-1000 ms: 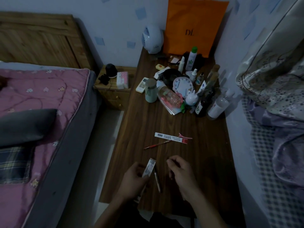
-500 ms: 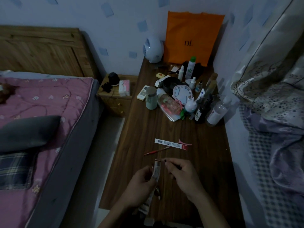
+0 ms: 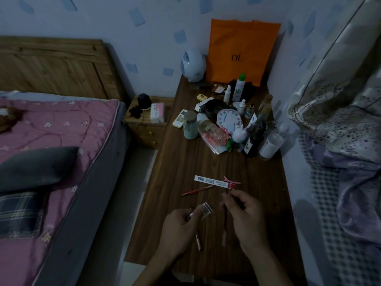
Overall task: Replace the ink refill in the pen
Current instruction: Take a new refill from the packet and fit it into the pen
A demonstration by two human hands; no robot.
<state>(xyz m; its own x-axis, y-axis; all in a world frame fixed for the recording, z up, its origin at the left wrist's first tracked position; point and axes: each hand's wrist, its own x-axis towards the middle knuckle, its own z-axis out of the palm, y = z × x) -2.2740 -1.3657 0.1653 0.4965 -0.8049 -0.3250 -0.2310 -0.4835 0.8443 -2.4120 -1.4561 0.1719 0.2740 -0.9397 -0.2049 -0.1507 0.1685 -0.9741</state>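
Nearest the camera: left hand [image 3: 179, 230] curled, thumb and fingers pinched on a small clear plastic refill packet with a white printed end [image 3: 203, 210], held just above the dark wood-grain desk [image 3: 181, 162]. Right hand [image 3: 245, 215] mostly closed, fingertips pinching a thin dark-red ink refill [image 3: 225, 219] that hangs down from the grip, apart from the packet. Light is dim; whether the refill tip carries a protective cap cannot be told.

On the desk under the left hand: slim metallic pen barrel [image 3: 198, 242], lying free, touched by neither hand.

Judgement: step in hand is getting the new refill clear of its packet and ready for the barrel. To do it well: set the packet aside so the left hand is free to pick up the barrel; keep the refill gripped near its middle, not at the tip, to avoid bending or smearing; check tip end before feeding it in; align it straight with the barrel opening.

Further out: a thin red refill [image 3: 196, 190] lies loose on the desk, probably the spent one, so keep the two apart. Just beyond it, a long white barcoded package strip [image 3: 212, 181] with a pink hair clip [image 3: 232, 181] resting on its right end.

Far end: clutter of bottles and a white round clock [image 3: 228, 118], well apart from the work.
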